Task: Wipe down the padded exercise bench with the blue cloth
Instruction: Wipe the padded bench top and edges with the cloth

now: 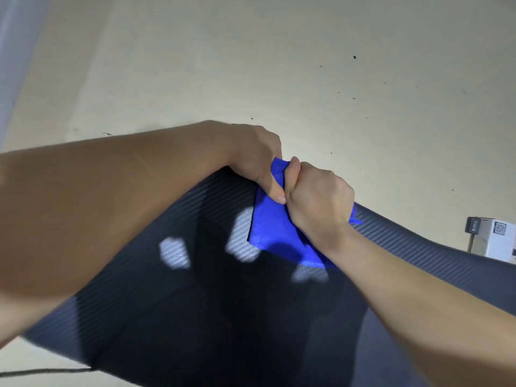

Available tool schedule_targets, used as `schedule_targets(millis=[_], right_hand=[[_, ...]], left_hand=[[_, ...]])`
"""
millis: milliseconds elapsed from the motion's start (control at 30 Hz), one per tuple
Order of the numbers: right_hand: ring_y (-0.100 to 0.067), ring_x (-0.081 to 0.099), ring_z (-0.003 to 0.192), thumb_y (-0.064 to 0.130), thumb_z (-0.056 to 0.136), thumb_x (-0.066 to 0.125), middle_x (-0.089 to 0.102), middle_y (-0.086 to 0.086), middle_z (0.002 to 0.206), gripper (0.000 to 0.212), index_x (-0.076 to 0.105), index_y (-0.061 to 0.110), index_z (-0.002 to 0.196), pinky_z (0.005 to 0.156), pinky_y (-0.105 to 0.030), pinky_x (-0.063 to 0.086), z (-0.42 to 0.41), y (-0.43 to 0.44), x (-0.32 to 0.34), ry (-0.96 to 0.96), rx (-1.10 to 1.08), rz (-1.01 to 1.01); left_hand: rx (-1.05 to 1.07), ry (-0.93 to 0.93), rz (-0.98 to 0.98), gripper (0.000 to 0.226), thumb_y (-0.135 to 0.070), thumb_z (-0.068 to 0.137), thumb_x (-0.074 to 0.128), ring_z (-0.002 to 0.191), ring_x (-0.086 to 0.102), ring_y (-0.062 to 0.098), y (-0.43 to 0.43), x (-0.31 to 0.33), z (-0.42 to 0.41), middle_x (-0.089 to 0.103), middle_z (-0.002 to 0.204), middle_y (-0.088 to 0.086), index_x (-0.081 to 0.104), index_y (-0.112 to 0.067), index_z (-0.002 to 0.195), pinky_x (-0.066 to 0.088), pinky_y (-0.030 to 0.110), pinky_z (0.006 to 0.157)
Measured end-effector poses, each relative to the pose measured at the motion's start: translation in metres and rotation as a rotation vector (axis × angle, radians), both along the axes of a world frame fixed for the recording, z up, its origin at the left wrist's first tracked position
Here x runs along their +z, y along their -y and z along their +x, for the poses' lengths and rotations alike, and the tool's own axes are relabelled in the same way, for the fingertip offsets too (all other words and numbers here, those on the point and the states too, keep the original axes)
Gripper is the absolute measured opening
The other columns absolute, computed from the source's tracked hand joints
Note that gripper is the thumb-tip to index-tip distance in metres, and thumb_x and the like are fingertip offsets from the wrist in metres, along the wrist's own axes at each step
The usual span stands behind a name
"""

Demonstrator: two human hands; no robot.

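Pale cream floor (307, 65) fills the upper half of the view, marked with a few small dark specks toward the right. Lower half taken up by the padded bench (195, 289): black, with a fine ribbed weave texture, tilted across the view from lower left to right edge. Three bright patches of reflected light sit on its dark surface.

Both forearms bare, reaching in from the lower corners and meeting at the bench's far edge.

Blue cloth (272, 230) lies bunched at that far edge, its lower part spread flat on the padding, its upper part gathered between the two hands. A thin loop or tag of the same blue pokes out on the right side.

Left hand (257, 160) curled over the top of the cloth, thumb pressed down against the fabric. Right hand (318, 199) closed into a fist around the cloth just beside it; the two hands touch at the knuckles.

White boxy device (491, 238) on the floor at the right edge, beyond the bench, with a small square code label; detail too small to read. Thin dark cord (42, 372) runs along the floor at lower left.
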State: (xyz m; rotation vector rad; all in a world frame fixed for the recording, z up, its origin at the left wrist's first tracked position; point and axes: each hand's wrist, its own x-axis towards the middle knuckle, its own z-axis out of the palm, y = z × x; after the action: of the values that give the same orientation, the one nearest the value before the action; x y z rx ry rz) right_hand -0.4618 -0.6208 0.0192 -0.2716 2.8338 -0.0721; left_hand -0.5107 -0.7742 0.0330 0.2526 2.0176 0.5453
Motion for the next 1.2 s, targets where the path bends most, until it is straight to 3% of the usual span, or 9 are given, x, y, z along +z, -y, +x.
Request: schedule_targets(millis=[200,400,500,667,833,900,1000,1100,1200], right_hand=[[-0.033,0.064,0.086,0.022,0.103,0.029,0.068,-0.009,0.097,0.036,0.058,0.015,0.123,0.066,-0.032,0.038,0.002,0.054,0.014,0.023,0.299,-0.015],[-0.028,0.043,0.063,0.028,0.103,0.024,0.068,-0.009,0.082,0.043,0.061,0.013,0.088,0.057,-0.032,0.026,0.016,0.116,0.009,-0.022,0.321,0.033],[-0.027,0.039,0.065,0.027,0.102,0.023,0.068,-0.009,0.088,0.043,0.063,0.013,0.099,0.049,-0.03,0.016,0.023,0.144,0.007,0.017,0.34,0.007],[-0.027,0.042,0.067,0.032,0.103,0.022,0.067,-0.008,0.086,0.048,0.064,0.012,0.094,0.061,-0.033,0.027,0.033,0.185,0.002,0.033,0.309,-0.056],[-0.028,0.041,0.065,0.033,0.102,0.022,0.048,-0.003,0.071,0.042,0.057,0.012,0.097,0.062,-0.033,0.026,0.043,0.213,0.001,-0.035,0.363,-0.059],[-0.029,0.044,0.062,0.033,0.102,0.029,0.054,-0.004,0.068,0.039,0.059,0.01,0.091,0.064,-0.034,0.026,0.052,0.228,-0.004,-0.094,0.362,-0.109],[-0.03,0.055,0.05,0.019,0.085,0.062,0.061,-0.009,0.06,0.018,0.061,0.007,0.072,0.057,-0.034,0.027,0.068,0.251,-0.004,-0.255,0.409,-0.216],[-0.031,0.059,0.088,0.025,0.094,0.043,0.065,-0.006,0.096,0.023,0.061,0.012,0.101,0.077,-0.04,0.035,0.085,0.277,-0.005,-0.118,0.521,-0.164],[-0.026,0.049,0.112,0.029,0.093,0.041,0.06,-0.004,0.117,0.034,0.054,0.014,0.12,0.105,-0.043,0.027,0.094,0.288,-0.005,-0.052,0.619,-0.201]], left_hand=[[0.094,0.027,-0.045,0.055,-0.066,0.053,0.078,0.084,0.066,0.021,0.057,0.005,0.016,0.071,0.079,-0.001,0.072,-0.018,0.078,0.053,0.037,0.08],[0.206,0.026,-0.037,0.053,-0.062,0.056,0.079,0.089,0.068,0.02,0.117,0.011,0.046,0.075,0.086,-0.002,0.073,-0.019,0.087,0.053,0.039,0.086],[0.268,0.016,-0.019,0.046,-0.058,0.058,0.08,0.088,0.067,0.017,0.144,0.013,0.062,0.074,0.085,-0.006,0.073,-0.022,0.086,0.052,0.037,0.085],[0.399,-0.005,-0.014,0.045,-0.062,0.051,0.078,0.079,0.065,0.007,0.185,0.011,0.087,0.072,0.077,-0.015,0.073,-0.031,0.082,0.046,0.025,0.068],[0.456,-0.038,0.0,0.048,-0.06,0.05,0.079,0.081,0.066,0.011,0.212,0.008,0.106,0.073,0.082,-0.012,0.072,-0.028,0.086,0.048,0.027,0.071],[0.468,-0.045,-0.023,0.054,-0.059,0.051,0.079,0.086,0.065,0.014,0.223,0.01,0.113,0.072,0.089,-0.009,0.07,-0.025,0.092,0.048,0.028,0.074],[0.473,-0.014,-0.108,0.064,-0.054,0.054,0.082,0.104,0.06,0.017,0.246,0.014,0.124,0.067,0.11,-0.008,0.066,-0.023,0.108,0.046,0.032,0.09],[0.417,0.047,-0.191,0.069,-0.05,0.051,0.085,0.107,0.059,0.018,0.266,0.018,0.136,0.067,0.111,-0.006,0.063,-0.021,0.11,0.046,0.036,0.096],[0.451,0.149,-0.159,0.056,-0.013,0.059,0.086,0.095,0.062,0.017,0.267,0.02,0.144,0.067,0.1,0.0,0.056,-0.018,0.107,0.047,0.025,0.081]])
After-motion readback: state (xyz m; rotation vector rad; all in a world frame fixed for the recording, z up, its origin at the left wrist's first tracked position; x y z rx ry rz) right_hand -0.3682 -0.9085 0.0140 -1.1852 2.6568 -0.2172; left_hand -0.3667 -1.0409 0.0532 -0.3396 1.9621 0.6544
